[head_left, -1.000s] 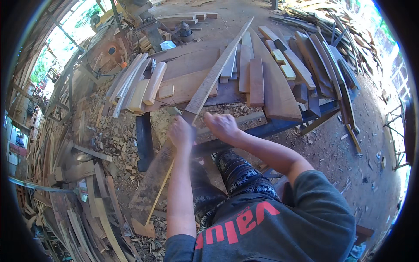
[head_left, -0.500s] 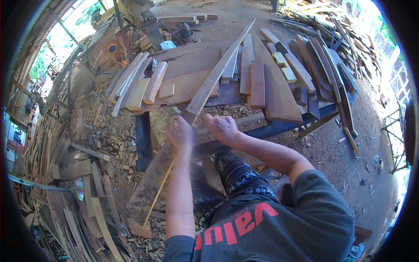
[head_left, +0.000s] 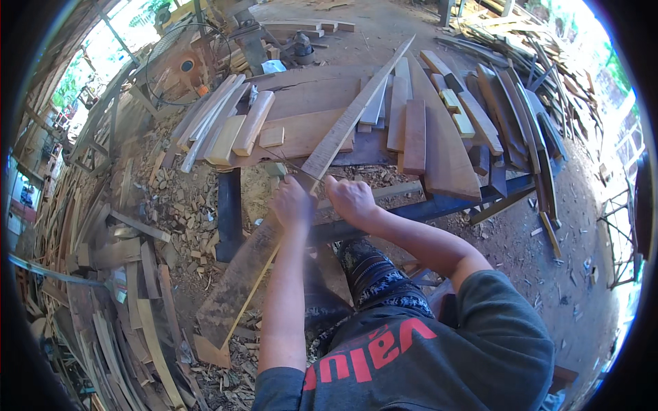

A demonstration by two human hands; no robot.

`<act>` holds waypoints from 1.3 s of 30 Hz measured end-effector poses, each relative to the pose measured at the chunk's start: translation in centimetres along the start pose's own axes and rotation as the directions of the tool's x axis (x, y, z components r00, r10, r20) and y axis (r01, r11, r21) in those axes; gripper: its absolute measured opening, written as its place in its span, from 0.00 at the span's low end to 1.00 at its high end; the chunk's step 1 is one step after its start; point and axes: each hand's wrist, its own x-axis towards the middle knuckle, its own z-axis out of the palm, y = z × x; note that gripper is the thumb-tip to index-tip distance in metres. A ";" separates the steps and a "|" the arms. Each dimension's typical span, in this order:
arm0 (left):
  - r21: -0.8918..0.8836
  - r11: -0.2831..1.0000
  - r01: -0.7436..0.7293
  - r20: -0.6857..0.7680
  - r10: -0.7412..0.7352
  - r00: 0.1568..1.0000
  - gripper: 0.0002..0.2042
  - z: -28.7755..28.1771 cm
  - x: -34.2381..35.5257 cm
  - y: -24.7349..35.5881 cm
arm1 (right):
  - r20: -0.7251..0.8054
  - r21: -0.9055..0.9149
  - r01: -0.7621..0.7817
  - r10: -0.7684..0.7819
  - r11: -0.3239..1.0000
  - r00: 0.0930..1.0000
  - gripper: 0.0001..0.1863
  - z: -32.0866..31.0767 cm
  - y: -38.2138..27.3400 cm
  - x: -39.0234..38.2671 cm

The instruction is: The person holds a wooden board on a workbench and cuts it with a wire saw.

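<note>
A long plank (head_left: pixel 356 111) slants from the far side of the workbench toward me. A dark, rough stretch of board (head_left: pixel 240 291), with a pale yellow edge, runs on below my hands. My left hand (head_left: pixel 293 205) is closed over the board, slightly blurred; what its fingers grip is hidden. Just right of the plank, my right hand (head_left: pixel 351 201) is curled into a fist at about the same height. A thin dark line shows beside the fingers, too fine to name. A small wooden block (head_left: pixel 272 136) lies on the bench left of the plank.
The bench carries several cut timber pieces, including a thick brown block (head_left: pixel 414 137) and a wide tapering board (head_left: pixel 442 147). A dark metal bench rail (head_left: pixel 418 205) crosses in front of me. Offcuts (head_left: pixel 181 195) litter the ground; long scrap strips (head_left: pixel 154 332) pile at lower left.
The view has shifted slightly, so the bench appears a little farther right. My right hand looks slightly closer to the left one. Both hands stay closed beside the plank.
</note>
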 end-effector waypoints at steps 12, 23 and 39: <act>0.021 1.000 -0.014 -0.076 0.016 0.997 0.21 -0.2 -0.5 0.0 | 0.035 -0.057 -0.039 0.042 0.998 0.999 0.05 -1.6 1.1 -4.3; -0.005 1.000 -0.021 -0.097 0.020 0.995 0.20 -0.6 -0.6 0.7 | 0.027 -0.066 -0.073 0.075 0.995 0.997 0.04 -1.6 2.3 -6.2; -0.057 0.998 0.009 -0.080 -0.013 0.997 0.20 -0.4 -0.4 0.5 | 0.025 -0.051 -0.129 0.130 0.990 0.991 0.05 -1.2 2.6 -6.7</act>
